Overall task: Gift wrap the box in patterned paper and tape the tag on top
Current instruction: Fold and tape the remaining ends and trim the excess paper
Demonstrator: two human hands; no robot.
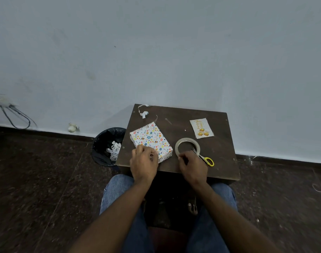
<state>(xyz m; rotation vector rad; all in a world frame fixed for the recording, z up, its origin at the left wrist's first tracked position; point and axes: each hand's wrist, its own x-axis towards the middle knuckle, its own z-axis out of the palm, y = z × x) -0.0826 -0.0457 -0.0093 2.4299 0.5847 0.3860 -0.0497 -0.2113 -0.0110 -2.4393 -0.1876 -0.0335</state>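
Box (151, 141) already covered in patterned paper, sat at roughly 9 o'clock from desk (201, 170) centre. Left hand (144, 162) rests curled on its near corner; whether paper is pinched there cannot be told. Right hand (192, 167) is curled at the near edge of the tape roll (187, 147), apparently picking at the tape end; the actual grip is hidden.

Tag (202, 129) lies untaped at 2 o'clock, well apart from the box. Scissors (204, 157) lie just beside the roll, at its 4 o'clock.

Judged step: a strip is being pulled.

- Roll should be steadied while the end is lifted.
- A short strip is best cut, not torn.
- Tag should be centred on the box top before tape is pressed down.
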